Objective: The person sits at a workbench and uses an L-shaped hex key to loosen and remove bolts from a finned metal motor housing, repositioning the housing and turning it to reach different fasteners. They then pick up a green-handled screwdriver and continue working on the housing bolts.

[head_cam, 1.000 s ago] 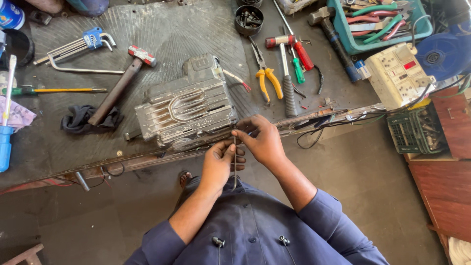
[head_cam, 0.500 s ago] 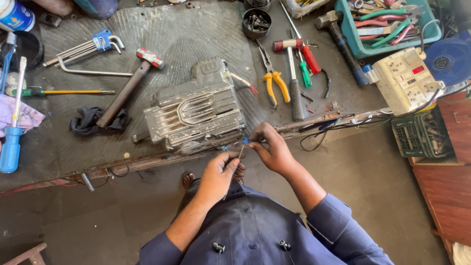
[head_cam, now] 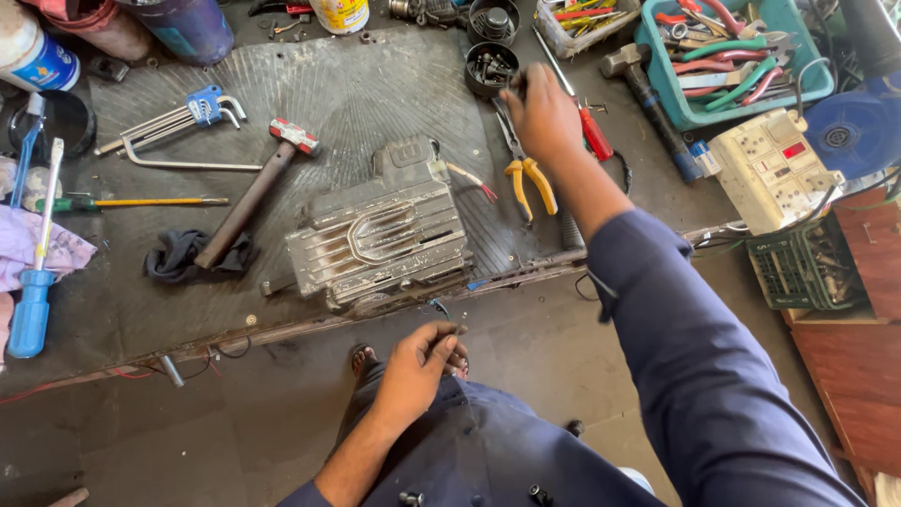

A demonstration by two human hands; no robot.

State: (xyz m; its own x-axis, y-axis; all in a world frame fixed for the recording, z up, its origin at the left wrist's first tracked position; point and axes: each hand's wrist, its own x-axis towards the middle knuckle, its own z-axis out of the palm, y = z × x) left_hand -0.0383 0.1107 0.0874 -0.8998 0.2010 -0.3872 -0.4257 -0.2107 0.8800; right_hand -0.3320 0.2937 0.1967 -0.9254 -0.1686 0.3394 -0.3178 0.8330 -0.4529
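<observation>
So the right hand was stretched way out toward the far edge of the rubber mat, fingers loosely curled right at a little round black cup of screws. Couldn't really tell if it was pinching anything, since the fingertips were blurred and turned away from the camera. The cup sat just beyond the fingers at the mat's far edge, with a second black cup right behind it. Under the wrist lay yellow-handled pliers, and a red-handled screwdriver ran just beside the hand on its right side. The left hand was back near the lap, off the near edge of the mat, fingers bunched together but nothing visible in them. Between the two hands sat a ribbed grey metal housing on the mat, with a long rusty metal bar running along the mat's near edge right in front of it. Further left on the mat were a red-headed hammer lying over a black rag and a set of hex keys in a blue holder. Off the right edge were a teal tray of tools and a white socket box.
</observation>
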